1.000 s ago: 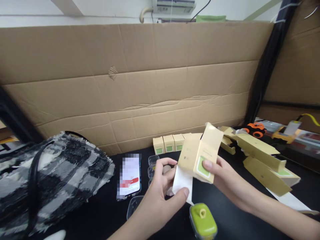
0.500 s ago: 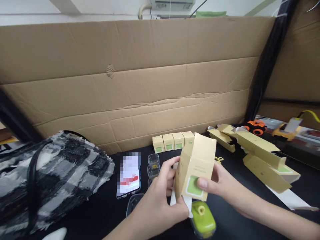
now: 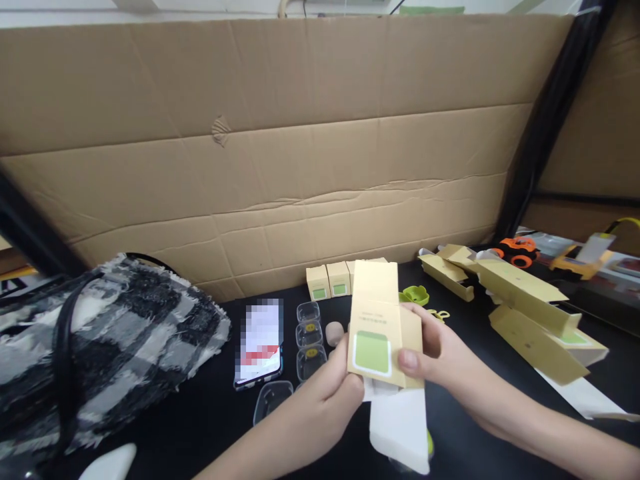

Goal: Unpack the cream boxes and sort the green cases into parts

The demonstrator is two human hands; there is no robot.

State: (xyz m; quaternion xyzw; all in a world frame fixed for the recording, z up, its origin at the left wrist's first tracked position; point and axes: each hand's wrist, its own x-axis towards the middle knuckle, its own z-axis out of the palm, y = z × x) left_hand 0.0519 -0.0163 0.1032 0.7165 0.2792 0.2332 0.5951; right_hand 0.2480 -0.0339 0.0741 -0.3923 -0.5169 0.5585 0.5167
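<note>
A pale yellow cardboard box (image 3: 375, 307) with a green square printed on its face is held up between both hands, above a black table surface (image 3: 215, 380). Its lower left edge is gripped by the left hand (image 3: 325, 410); the fingers are closed in, their tips hidden behind the cardboard. Its right side is clasped by the right hand (image 3: 437, 347), the thumb pressed on the near side and the fingers part-curled behind. A white cardboard flap (image 3: 400, 427) is left hanging below, and a green-lidded container (image 3: 430, 443) is mostly covered by it.
</note>
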